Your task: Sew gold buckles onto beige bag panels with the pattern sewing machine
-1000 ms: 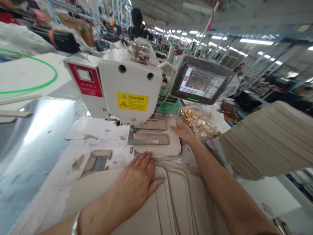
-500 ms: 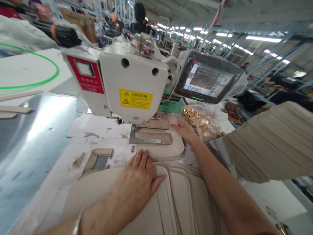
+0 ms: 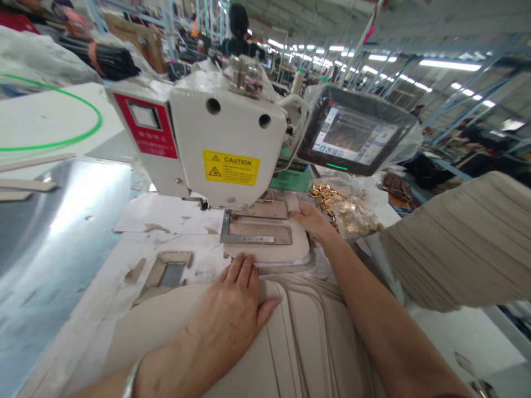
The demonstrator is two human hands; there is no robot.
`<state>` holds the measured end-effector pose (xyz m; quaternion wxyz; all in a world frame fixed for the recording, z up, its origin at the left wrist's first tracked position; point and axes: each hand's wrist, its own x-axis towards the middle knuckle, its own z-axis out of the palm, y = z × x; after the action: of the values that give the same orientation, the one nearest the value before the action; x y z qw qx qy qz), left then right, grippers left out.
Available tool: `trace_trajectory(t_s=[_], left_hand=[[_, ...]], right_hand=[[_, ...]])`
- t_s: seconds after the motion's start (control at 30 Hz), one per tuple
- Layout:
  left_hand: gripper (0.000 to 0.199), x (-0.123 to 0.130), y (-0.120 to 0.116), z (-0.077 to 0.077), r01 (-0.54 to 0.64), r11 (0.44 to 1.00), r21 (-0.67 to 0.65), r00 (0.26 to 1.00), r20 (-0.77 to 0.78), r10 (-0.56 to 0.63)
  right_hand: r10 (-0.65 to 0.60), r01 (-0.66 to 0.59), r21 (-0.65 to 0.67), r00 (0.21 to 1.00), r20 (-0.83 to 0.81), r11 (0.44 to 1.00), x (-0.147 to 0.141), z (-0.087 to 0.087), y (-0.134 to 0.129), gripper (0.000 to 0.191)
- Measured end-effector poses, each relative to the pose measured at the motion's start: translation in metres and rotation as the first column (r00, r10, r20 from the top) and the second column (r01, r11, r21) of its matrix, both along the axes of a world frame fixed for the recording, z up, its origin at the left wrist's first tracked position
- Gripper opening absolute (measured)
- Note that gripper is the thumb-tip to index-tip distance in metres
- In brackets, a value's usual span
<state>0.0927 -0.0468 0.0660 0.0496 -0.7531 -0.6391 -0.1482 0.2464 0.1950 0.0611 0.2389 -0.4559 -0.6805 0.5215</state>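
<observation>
A beige panel with rounded corners [image 3: 265, 254] lies under the metal frame clamp [image 3: 225, 228] of a white sewing machine [image 3: 232, 121]. My left hand [image 3: 236, 296] is flat with its fingers stretched out, the fingertips touching the panel's near edge. Beneath its palm is a fanned stack of beige panels [image 3: 298, 337]. At the panel's right edge my right hand [image 3: 311, 220] has its fingers closed on the border; the thumb side is partly hidden. A grey edge of the base plate [image 3: 290, 269] shows below the panel.
A dark-framed touchscreen [image 3: 352, 132] stands right of the machine head. Gold metal parts [image 3: 326, 196] lie in a plastic bag beside my right hand. Another beige stack [image 3: 460, 243] rises at the right. A tape-edged frame [image 3: 166, 268] lies on the left.
The panel under the clamp has shifted slightly away from me, uncovering the grey edge below it. My right hand has moved slightly left with it; my left hand is nearly still.
</observation>
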Motion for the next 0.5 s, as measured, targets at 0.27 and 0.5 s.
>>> trace_trajectory(t_s=[0.27, 0.5], left_hand=[[0.061, 0.001, -0.001, 0.000, -0.024, 1.000, 0.000, 0.999, -0.049, 0.024], [0.065, 0.003, -0.001, -0.001, -0.029, 0.999, -0.027, 0.999, -0.046, 0.028]], right_hand=[[0.001, -0.012, -0.106, 0.995, -0.102, 0.994, 0.004, 0.007, -0.002, 0.025], [-0.008, 0.008, 0.040, 1.000, 0.002, 0.999, 0.001, -0.008, 0.000, 0.027]])
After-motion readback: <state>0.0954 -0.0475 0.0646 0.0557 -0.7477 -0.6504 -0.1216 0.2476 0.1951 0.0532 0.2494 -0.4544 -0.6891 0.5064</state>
